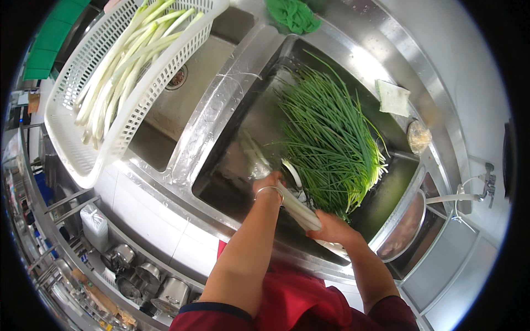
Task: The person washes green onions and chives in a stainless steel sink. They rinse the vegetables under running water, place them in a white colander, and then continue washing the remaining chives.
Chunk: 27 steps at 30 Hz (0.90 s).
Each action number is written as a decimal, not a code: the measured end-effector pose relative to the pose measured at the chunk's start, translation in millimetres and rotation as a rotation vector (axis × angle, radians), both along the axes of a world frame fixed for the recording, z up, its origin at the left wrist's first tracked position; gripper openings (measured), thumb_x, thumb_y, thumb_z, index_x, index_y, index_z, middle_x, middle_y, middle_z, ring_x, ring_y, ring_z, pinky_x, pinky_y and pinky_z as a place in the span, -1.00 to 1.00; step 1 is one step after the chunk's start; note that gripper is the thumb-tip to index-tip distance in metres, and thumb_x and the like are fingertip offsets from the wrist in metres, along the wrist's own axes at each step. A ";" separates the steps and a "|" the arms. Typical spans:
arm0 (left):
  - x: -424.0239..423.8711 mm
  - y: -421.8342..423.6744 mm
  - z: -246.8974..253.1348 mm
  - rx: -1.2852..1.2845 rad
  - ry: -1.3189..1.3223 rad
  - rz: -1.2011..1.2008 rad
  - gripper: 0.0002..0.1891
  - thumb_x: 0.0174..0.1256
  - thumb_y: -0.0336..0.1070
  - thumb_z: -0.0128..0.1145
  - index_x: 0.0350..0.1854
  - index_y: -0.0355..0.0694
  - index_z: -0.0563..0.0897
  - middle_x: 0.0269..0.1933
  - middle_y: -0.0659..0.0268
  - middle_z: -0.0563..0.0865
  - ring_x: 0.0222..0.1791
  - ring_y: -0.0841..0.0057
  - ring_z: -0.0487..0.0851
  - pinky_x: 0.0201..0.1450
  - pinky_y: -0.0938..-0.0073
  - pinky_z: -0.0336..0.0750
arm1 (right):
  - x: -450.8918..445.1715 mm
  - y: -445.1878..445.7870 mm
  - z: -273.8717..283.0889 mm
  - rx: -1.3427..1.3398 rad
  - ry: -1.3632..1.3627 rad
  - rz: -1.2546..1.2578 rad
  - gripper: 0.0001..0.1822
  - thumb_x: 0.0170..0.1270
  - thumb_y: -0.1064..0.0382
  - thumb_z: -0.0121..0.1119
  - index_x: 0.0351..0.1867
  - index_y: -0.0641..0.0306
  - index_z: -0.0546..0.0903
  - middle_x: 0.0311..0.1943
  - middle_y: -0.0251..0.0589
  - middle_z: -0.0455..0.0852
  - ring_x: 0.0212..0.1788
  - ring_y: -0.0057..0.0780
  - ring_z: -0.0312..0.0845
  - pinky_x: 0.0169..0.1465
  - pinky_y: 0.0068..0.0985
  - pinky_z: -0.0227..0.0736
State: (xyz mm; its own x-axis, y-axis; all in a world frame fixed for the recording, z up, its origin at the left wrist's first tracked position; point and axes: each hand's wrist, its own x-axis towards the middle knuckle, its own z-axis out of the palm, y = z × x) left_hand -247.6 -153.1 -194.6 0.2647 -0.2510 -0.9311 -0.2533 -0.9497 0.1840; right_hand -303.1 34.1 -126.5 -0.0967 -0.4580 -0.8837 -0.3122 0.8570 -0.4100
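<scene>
My left hand (269,186) and my right hand (333,228) both grip a bundle of long white stalks (296,207), likely leeks or large scallions, over the water-filled steel sink basin (232,165). The bundle's far end dips into the water beyond my left hand; my right hand holds it close to the near rim. Just beyond the bundle, a loose white stalk piece (292,173) lies in the water. A big heap of thin green scallions or chives (327,132) floats in the same basin, with its pale root ends to the right.
A white perforated plastic basket (78,163) with more pale stalks (120,82) sits across the left basin (207,62). Green mesh (294,16), a white cloth (392,98) and a scrubber (419,137) lie along the sink's back ledge. At right are a metal bowl (403,231) and a faucet (487,182).
</scene>
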 end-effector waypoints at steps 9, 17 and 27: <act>41.8 2.8 58.4 -0.011 0.451 0.281 -0.80 -0.06 -0.53 0.18 -0.36 -0.46 0.50 -0.53 0.09 0.58 -0.61 0.27 0.56 -0.58 0.24 0.44 | -16.9 51.7 88.2 0.067 0.166 0.108 -0.47 -0.11 -0.05 0.37 -0.19 0.26 0.52 -0.28 0.05 0.65 -0.21 0.00 0.59 -0.15 -0.22 0.44; 58.0 15.0 118.9 0.036 0.909 0.217 -0.73 0.00 -0.56 0.17 -0.19 -0.40 0.51 -0.34 0.12 0.61 -0.29 0.25 0.61 -0.15 0.23 0.53 | 11.3 94.8 115.1 -0.267 0.528 -0.166 -0.56 -0.10 0.19 0.40 -0.15 0.26 0.56 -0.30 -0.07 0.67 -0.24 -0.17 0.62 -0.15 -0.39 0.48; 50.2 -72.6 188.1 -0.180 1.353 0.196 -0.73 -0.11 -0.63 0.12 -0.29 -0.27 0.47 -0.43 0.21 0.53 -0.36 0.32 0.55 -0.12 0.24 0.50 | 20.7 65.7 127.1 -0.423 0.756 -0.428 -0.67 0.10 0.29 0.31 -0.08 0.20 0.52 -0.36 -0.08 0.69 -0.36 -0.22 0.66 -0.29 -0.38 0.52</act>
